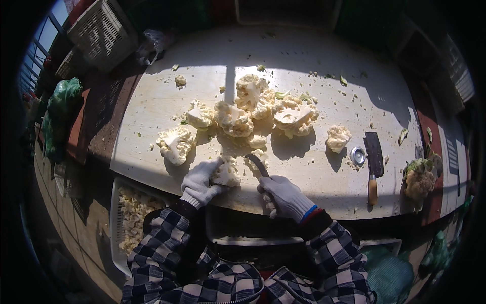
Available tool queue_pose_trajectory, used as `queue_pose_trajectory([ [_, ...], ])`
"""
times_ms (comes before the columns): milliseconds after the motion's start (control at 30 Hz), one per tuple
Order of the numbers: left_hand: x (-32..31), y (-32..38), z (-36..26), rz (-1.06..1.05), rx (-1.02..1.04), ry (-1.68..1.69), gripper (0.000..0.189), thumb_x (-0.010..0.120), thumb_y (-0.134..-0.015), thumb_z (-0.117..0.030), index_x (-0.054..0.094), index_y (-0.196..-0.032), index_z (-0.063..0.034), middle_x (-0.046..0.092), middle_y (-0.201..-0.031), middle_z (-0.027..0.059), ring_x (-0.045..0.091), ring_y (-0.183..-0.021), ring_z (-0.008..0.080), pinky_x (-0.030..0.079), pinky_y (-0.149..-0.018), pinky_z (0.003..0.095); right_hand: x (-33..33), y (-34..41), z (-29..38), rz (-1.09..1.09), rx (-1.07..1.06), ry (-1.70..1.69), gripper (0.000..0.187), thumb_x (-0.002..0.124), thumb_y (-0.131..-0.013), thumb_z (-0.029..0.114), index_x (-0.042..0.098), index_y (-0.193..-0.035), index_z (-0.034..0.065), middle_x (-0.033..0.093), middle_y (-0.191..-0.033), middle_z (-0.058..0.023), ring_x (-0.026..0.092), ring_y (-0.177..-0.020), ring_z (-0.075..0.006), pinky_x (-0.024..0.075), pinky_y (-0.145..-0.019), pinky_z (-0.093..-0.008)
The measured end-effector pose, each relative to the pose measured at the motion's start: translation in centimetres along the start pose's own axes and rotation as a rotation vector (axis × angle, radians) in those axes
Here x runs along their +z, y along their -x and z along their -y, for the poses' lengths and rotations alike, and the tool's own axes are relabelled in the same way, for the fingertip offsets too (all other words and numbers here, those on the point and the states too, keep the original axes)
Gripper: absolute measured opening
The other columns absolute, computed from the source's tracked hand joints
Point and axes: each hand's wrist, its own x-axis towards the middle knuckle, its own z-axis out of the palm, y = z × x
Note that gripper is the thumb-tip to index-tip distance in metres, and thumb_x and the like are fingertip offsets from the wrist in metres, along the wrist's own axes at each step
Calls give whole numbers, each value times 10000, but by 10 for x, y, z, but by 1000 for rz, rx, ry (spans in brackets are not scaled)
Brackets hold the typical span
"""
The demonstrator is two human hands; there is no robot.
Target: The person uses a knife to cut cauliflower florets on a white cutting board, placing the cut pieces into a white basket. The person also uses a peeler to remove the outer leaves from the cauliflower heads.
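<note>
My left hand (200, 182), in a white knit glove, grips a cut cauliflower piece (226, 171) near the table's front edge. In my gloved right hand (285, 194) is a knife with a curved dark blade (258, 164); the fingers hide its handle. The blade points up and left, over a small cauliflower floret (261, 155). Beyond my hands lie several trimmed cauliflower pieces, among them a pale one (175, 145) at the left, one in the middle (233, 118), and a larger one (295, 116) to the right.
A cleaver (374, 152) with a wooden handle lies at the right beside a round metal lid (357, 156). Farther right sits a browned cauliflower head (419, 180). A white crate (116, 224) of florets stands below left, and a dark-bottomed tray (258, 241) is before my body.
</note>
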Motion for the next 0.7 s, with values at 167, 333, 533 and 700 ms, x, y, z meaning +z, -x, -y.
queue_pose_trajectory([
  [167, -5, 7, -9, -71, -20, 1, 802, 799, -700, -279, 487, -1405, -56, 609, -1181, 210, 570, -1113, 403, 473, -968, 455, 5, 0, -16, -307, -217, 582, 395, 524, -951, 398, 563, -1017, 11, 622, -781, -140, 627, -651, -288, 521, -584, -434],
  [333, 3, 11, -22, -176, -94, -47, 737, 794, -741, -362, 511, -1309, 14, 595, -1146, 232, 571, -1078, 409, 476, -920, 480, 27, 5, -21, -443, -339, 1063, 546, 473, -972, 484, 584, -1103, -34, 680, -960, -293, 670, -903, -461, 513, -833, -509],
  [533, 2, 1, -27, -135, -170, -49, 646, 788, -738, -373, 550, -1196, 15, 609, -1068, 243, 591, -1001, 424, 492, -868, 494, 42, 0, -16, -410, -480, 1134, 475, 530, -976, 427, 592, -1012, -42, 673, -823, -280, 672, -798, -446, 526, -740, -495],
  [700, 0, 1, -27, -129, -155, -22, 620, 781, -718, -344, 554, -1170, 15, 610, -1041, 246, 598, -973, 426, 501, -832, 503, 46, -13, -21, -415, -655, 1168, 361, 590, -962, 332, 589, -924, -27, 655, -736, -253, 667, -696, -430, 531, -640, -483],
])
